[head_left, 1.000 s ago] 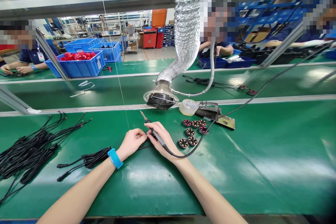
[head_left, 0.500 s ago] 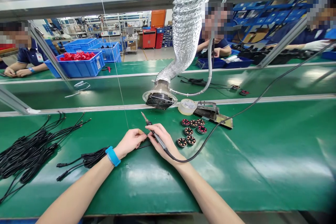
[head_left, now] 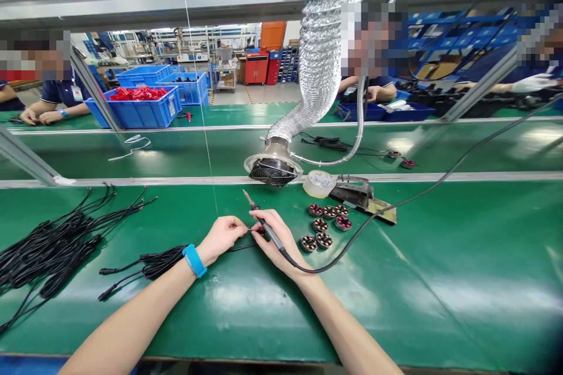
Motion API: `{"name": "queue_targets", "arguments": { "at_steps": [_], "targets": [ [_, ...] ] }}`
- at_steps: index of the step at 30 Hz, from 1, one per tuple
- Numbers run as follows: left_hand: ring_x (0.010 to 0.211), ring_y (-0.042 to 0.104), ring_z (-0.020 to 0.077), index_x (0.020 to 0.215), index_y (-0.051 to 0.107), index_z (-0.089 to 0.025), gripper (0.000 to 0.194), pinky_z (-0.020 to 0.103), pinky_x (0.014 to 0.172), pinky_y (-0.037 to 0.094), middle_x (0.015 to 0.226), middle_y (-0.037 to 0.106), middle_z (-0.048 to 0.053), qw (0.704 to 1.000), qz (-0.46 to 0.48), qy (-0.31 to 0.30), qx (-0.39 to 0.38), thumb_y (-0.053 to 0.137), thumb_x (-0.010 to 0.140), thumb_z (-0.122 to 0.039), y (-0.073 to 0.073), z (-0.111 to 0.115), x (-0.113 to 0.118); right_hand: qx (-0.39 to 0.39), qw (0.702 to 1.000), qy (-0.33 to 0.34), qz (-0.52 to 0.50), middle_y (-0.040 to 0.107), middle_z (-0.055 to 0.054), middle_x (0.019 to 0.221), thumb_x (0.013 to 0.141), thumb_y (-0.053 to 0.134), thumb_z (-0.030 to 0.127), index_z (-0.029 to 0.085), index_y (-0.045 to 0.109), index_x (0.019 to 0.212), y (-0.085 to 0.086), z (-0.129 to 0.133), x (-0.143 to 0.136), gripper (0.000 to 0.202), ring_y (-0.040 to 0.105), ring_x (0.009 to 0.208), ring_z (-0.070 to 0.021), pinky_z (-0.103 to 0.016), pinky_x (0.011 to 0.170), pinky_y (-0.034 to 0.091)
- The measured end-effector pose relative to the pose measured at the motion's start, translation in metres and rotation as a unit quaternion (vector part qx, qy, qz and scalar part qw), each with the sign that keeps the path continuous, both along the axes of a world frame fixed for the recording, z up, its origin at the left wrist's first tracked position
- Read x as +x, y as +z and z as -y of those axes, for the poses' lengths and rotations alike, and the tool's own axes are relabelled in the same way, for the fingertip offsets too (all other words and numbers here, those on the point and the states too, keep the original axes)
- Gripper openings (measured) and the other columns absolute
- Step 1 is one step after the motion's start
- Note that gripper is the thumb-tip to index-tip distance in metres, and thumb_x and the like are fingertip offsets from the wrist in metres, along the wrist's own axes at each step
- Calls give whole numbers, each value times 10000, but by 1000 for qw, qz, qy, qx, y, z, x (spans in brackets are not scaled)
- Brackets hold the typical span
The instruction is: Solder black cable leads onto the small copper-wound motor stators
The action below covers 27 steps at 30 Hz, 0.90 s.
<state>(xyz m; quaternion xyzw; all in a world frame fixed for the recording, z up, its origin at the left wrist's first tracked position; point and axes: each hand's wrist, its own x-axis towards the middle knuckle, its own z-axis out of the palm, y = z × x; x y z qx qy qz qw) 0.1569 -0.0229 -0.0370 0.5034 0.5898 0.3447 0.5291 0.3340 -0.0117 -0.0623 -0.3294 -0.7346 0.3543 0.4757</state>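
My right hand [head_left: 277, 240] is closed around a soldering iron [head_left: 271, 235], whose tip points up and away to the left. The thumb and forefinger of my left hand [head_left: 224, 237] are pinched together on a thin wire end [head_left: 249, 229], facing my right fingertips. A small dark piece by my right fingers is mostly hidden. Below the hands a black cable [head_left: 241, 247] runs between them, beside a cable bundle [head_left: 162, 262] near my left wrist. From above, a thin silvery strand [head_left: 206, 146] hangs down to just behind my left hand. Several wound coil cores [head_left: 321, 225] lie right of my right hand.
A fume duct with a fan [head_left: 273, 171] hangs ahead of the hands. Behind the coil cores are a tape roll [head_left: 319, 183] and a metal stand [head_left: 352, 190]. More black cables [head_left: 57, 246] lie at left. The iron's cord [head_left: 422, 190] crosses the right side. Co-workers sit across the bench.
The view has shifted slightly, so everything sits a little further right. My fingertips have parted a little, and a short wire end now shows between them. The soldering iron stays in my right hand.
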Motion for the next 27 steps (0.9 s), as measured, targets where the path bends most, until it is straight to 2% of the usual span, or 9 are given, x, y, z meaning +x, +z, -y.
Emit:
{"name": "queue_targets", "arguments": {
  "at_steps": [5, 10, 15, 23, 27],
  "targets": [
    [495, 319, 72, 750, 616, -158, 233, 216, 468, 229, 570, 448, -64, 1000, 1, -1, 4, 650, 731, -388, 0, 0, 0, -1, 1000, -1, 2, 557, -51, 1112, 873, 541, 92, 279, 590, 1289, -1, 0, -1, 458, 664, 829, -139, -310, 812, 585],
    [478, 303, 72, 757, 616, -158, 228, 229, 468, 209, 558, 461, -66, 1000, 10, 2, 0, 658, 731, -381, 0, 0, -1, 1, 999, -33, 6, 581, -51, 1077, 841, 529, 87, 265, 620, 1238, 2, -1, -3, 445, 657, 907, -165, -311, 833, 571],
    [482, 322, 65, 762, 628, -149, 194, 231, 479, 220, 606, 504, -53, 1000, 18, -7, 4, 642, 730, -340, 0, 1, 0, -21, 998, -56, -10, 582, -30, 1030, 795, 555, 88, 247, 630, 1180, 5, -2, -6, 424, 655, 767, -131, -300, 779, 582],
    [466, 286, 71, 770, 628, -155, 215, 236, 483, 215, 532, 429, -81, 1000, 10, -23, 4, 648, 730, -365, 2, 1, -1, -10, 997, -75, -22, 631, -45, 1037, 804, 589, 133, 241, 636, 1208, 8, -1, -2, 420, 690, 858, -160, -300, 804, 583],
    [468, 298, 69, 758, 615, -155, 243, 236, 485, 216, 540, 436, -76, 1000, 5, -25, 3, 651, 732, -394, 2, 1, -1, -26, 988, -144, -50, 706, -62, 985, 898, 600, 261, 216, 708, 1087, 17, 3, 4, 223, 697, 834, -186, -315, 774, 579]
  ]
}}
